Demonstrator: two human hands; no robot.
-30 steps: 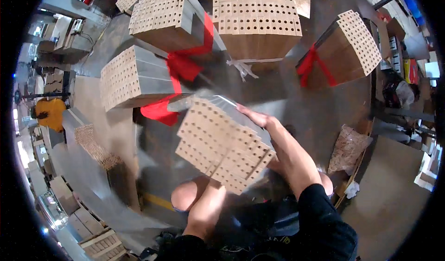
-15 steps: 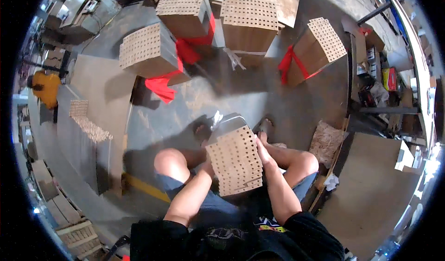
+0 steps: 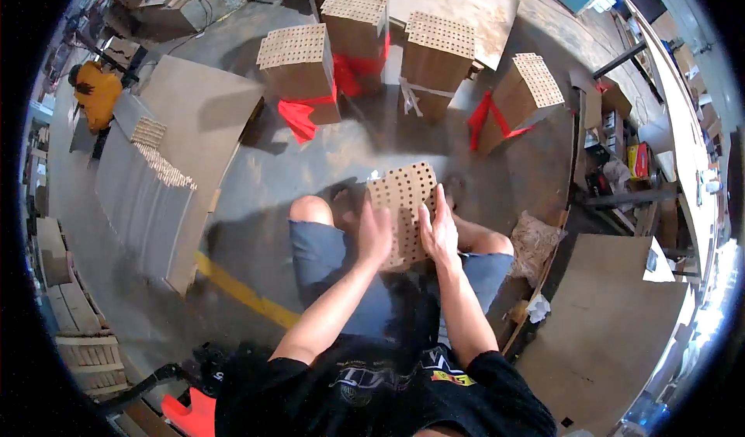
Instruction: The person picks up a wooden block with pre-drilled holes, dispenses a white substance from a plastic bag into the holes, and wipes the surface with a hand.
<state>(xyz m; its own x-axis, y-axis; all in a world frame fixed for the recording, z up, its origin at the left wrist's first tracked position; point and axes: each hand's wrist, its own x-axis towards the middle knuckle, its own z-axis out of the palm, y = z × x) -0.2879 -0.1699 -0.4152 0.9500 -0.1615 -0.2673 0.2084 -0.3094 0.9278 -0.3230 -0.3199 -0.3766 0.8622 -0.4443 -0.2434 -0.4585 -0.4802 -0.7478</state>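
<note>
A stack of brown boards with rows of round holes (image 3: pixel 405 196) stands between my knees. Its sides are mostly hidden, and its upper sheets sit slightly out of line. My left hand (image 3: pixel 375 234) is at the stack's left edge, fingers stretched out and a little blurred. At the right edge is my right hand (image 3: pixel 440 234), its fingers extended and the thumb apart, lying along the boards. Neither hand is wrapped round the stack.
Ahead stand several similar stacks, one tied with white cloth (image 3: pixel 434 57) and one at right with red cloth (image 3: pixel 531 88). Large sheets (image 3: pixel 151 204) are piled at left, near a person in orange (image 3: pixel 97 95). A flat board (image 3: pixel 605 328) lies at right, beside a shelf (image 3: pixel 632 202).
My hands have shifted from gripping the stack's sides to lying at its upper edges with fingers extended. The stack now appears farther forward and more upright, and the view has tilted up.
</note>
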